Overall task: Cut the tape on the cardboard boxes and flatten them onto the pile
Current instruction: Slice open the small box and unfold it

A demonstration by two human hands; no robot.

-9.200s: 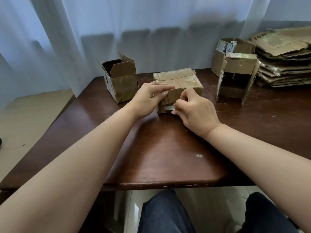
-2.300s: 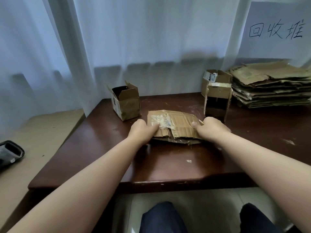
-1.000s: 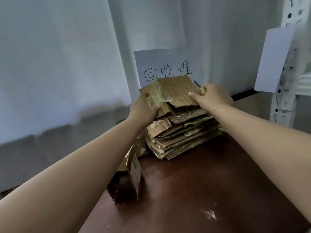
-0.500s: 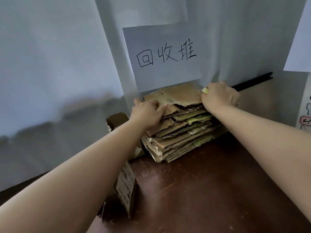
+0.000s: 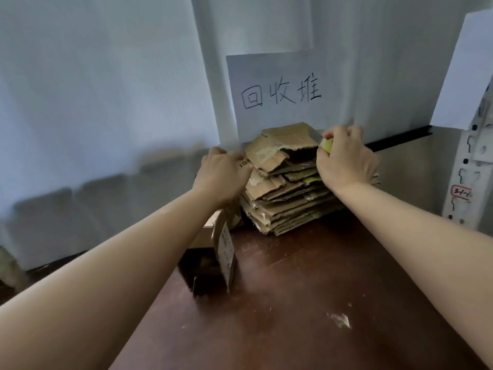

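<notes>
Both grips half-hidden: right hand (image 5: 346, 158) clenches cutter (image 5: 326, 144), left hand (image 5: 222, 172) unclear beside pile (image 5: 282, 198).

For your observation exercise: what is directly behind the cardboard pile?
A white paper sign with handwritten characters on the curtain. The pile covers the sign's lower edge.

Soft, cool daylight filters through the white curtain (image 5: 106, 102), leaving the dark table (image 5: 306, 303) dim with faint sheen; wide-angle distortion stretches the forearms, and edges blur slightly.
</notes>
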